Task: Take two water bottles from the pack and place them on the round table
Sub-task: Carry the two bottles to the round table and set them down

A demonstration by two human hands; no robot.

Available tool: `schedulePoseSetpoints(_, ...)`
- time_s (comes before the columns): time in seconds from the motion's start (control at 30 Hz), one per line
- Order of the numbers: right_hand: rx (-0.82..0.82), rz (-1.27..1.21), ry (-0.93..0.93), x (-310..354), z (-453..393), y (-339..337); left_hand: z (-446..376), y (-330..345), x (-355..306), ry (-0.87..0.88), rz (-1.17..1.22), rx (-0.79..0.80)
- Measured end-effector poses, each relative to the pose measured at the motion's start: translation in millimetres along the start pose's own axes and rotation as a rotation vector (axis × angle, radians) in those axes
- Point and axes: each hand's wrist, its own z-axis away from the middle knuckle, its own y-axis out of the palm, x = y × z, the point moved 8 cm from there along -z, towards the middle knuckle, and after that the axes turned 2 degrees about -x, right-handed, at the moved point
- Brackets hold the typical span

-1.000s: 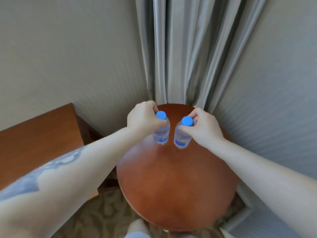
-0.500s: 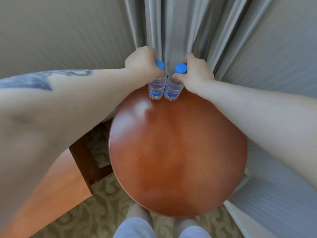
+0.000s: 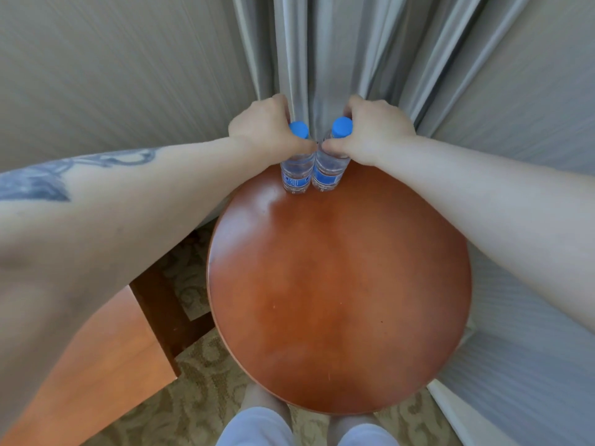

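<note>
Left hand (image 3: 264, 130) grips left bottle (image 3: 297, 170) near its neck; right hand (image 3: 373, 132) grips right bottle (image 3: 329, 172) likewise. Both bottles stand upright, side by side at table (image 3: 338, 284) far edge, directly below the hands. Release means lifting straight up.

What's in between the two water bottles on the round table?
Nothing: in the head view the left bottle and right bottle stand side by side, about touching, on the round table, with only grey curtain showing behind their caps.
</note>
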Motion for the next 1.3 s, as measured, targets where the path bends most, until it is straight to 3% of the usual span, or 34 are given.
schedulePoseSetpoints(0.17, -0.007, 0.016, -0.005, 3.1, -3.8, 0.2, -1.1, -10.8, -5.7, 0.019, 0.111, -0.068)
schedulePoseSetpoints(0.43, 0.024, 0.079, -0.05, 10.5, -6.1, 3.8, 2.7, -10.4, -11.6, 0.085, 0.093, -0.084)
schedulePoseSetpoints(0.9, -0.015, 0.059, -0.081, 13.3, -2.0, -5.5, 4.2, -7.3, -21.4, 0.181, 0.019, 0.006)
schedulePoseSetpoints(1.3, 0.107, 0.21, -0.372, 28.8, 10.2, -2.9, 7.8, -7.2, -20.9, 0.171, -0.024, -0.018)
